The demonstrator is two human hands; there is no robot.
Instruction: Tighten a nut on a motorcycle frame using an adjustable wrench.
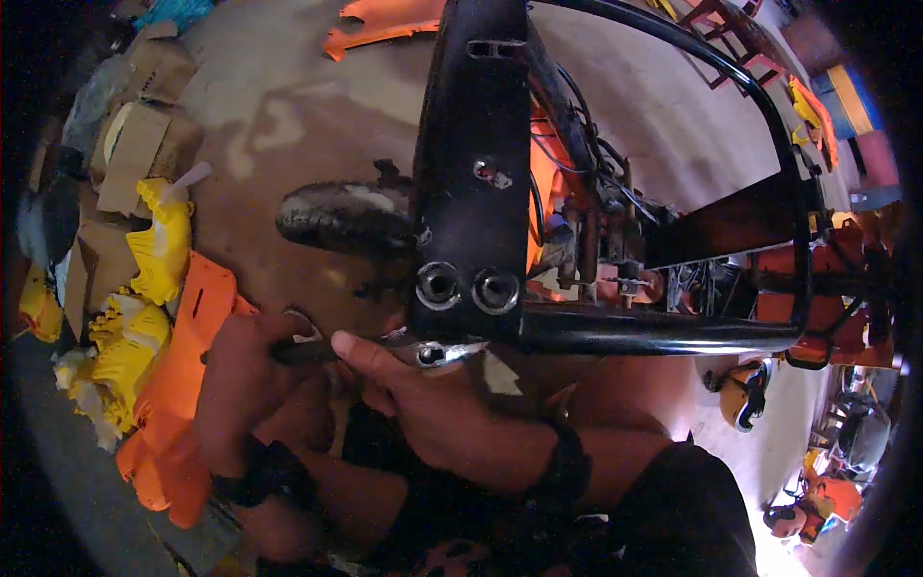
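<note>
At eight o'clock the left hand has its fingers curled around a dark bar, which sits there, just below and left of the black frame rising toward twelve. Near six, the right hand reaches its thumb to the bar's end (whether its mostly hidden fingers grip anything, I cannot tell), while an orange panel lies at nine.
</note>
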